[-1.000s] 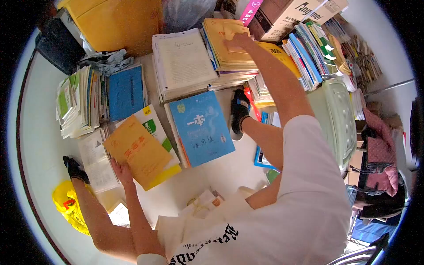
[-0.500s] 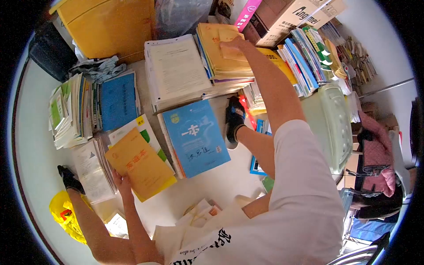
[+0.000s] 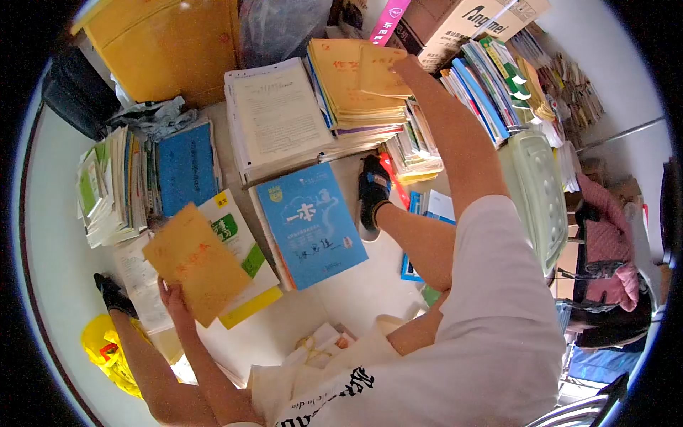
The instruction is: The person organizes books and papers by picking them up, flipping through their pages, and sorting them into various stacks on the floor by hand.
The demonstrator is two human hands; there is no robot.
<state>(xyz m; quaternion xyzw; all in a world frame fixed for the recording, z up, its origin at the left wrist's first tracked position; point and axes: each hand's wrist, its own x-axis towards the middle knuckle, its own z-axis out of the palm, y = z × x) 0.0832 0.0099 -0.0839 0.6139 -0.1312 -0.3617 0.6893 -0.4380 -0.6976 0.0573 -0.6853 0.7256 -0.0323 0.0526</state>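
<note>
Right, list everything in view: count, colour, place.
Blue workbook: one, blue, centre
Textbook: one, white-green, left of blue workbook
Large notebook: one, orange, over textbook
Notebook stack: one, orange, top centre
Small notebook: one, orange, over notebook stack
Paper stack: one, white, left of notebook stack
Darker book: one, blue, left of paper stack
Book rows: several, mixed, left and right
Container: one, yellow, top left
Carton: one, brown, top right
Box: one, pale green, right
Plastic bag: one, yellow, lower left
Smaller clutter: too jumbled to count
Feet: two, in black, on floor
Left hand: one, bare, holding large notebook
Right hand: one, bare, holding small notebook
</note>
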